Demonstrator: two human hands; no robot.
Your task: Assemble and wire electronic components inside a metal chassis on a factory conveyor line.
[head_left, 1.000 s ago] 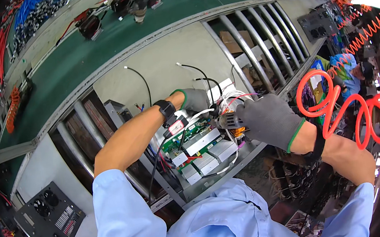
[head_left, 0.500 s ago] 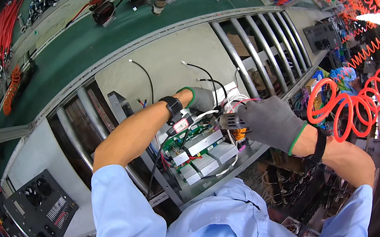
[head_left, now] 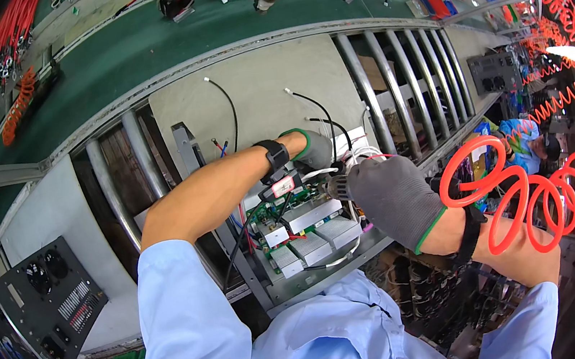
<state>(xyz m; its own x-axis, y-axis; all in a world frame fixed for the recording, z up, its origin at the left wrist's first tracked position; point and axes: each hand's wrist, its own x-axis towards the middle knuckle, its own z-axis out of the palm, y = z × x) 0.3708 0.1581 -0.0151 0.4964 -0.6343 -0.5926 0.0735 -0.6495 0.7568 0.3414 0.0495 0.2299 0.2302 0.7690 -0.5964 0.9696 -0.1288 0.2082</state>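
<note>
My right hand (head_left: 399, 197), in a grey glove with a green cuff, is closed around an air screwdriver (head_left: 338, 188). The tool's grey nose points left over the inside of an open metal chassis (head_left: 248, 275). Beyond it, my left hand (head_left: 314, 150), gloved alike, reaches in among white and black wires (head_left: 365, 152); its fingers are hidden there. Inside the chassis sits a green circuit board (head_left: 260, 216) with several silver finned heat sinks (head_left: 314, 247). A black module with a pale label (head_left: 281, 187) lies below my left wrist.
A red coiled hose (head_left: 513, 186) hangs beside my right forearm. Steel rollers (head_left: 391, 86) flank the pale board (head_left: 260, 81) under the chassis. A black finished case (head_left: 50, 305) stands at the left, another black unit (head_left: 493, 72) far right. Beyond runs a green belt (head_left: 163, 61).
My right hand and the screwdriver have shifted slightly left over the chassis, and the red hose has swung nearer. The whole view has turned a little; my left hand stays by the wires.
</note>
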